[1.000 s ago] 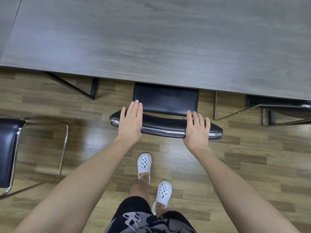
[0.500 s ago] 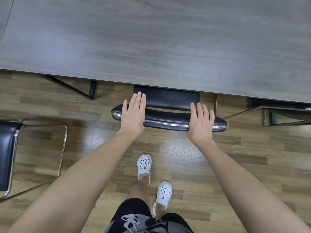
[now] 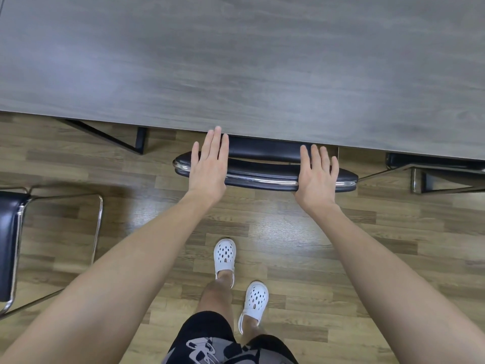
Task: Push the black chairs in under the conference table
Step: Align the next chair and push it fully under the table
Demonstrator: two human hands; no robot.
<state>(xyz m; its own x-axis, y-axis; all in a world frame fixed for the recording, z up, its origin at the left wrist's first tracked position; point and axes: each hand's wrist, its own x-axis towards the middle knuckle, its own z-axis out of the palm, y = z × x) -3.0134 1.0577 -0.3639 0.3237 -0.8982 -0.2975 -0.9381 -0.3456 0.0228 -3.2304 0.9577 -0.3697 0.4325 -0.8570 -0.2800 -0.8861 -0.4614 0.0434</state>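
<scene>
While both palms lie flat on its backrest, the middle black chair (image 3: 262,173) stands with its seat almost wholly under the near edge of the grey wood-grain desk (image 3: 236,61). Only a strip of black seat and the chrome-edged backrest top show.

On the left hand (image 3: 208,168), the fingers (image 3: 216,143) are straight and close together and press the backrest's left end, with the tips at the desk edge. The right hand (image 3: 316,177) presses the right end with straight, slightly spread fingers (image 3: 315,156).

2 further chairs appear. The left chair (image 3: 10,243) stands well out from the desk on the wood-plank floor (image 3: 288,232). The right chair (image 3: 433,164) is tucked partly under the desk.

Below are 2 white perforated clogs (image 3: 224,254) and black shorts (image 3: 210,337) whose grey print is not legible.
</scene>
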